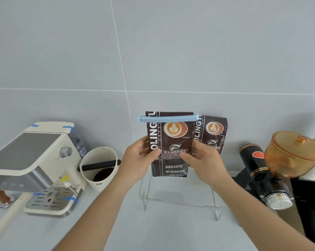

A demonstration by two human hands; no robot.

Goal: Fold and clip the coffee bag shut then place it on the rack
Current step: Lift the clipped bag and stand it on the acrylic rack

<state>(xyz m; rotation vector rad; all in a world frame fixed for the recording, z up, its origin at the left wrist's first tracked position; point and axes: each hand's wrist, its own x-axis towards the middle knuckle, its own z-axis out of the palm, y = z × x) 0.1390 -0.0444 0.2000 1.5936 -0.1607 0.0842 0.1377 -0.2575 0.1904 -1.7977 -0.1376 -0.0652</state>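
Fold and clip look done: the blue clip (168, 119) sits across the coffee bag (171, 147) top. Left hand (138, 156) and right hand (203, 160) each grip a side, holding it upright over the clear rack (180, 200). Next it probably just needs lowering on squarely, beside the second bag (214, 133).

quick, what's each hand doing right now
Left hand: gripping the clipped coffee bag by its left edge.
Right hand: gripping the same bag's right edge.

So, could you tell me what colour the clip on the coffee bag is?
Light blue; the clip shows clearly in the head view.
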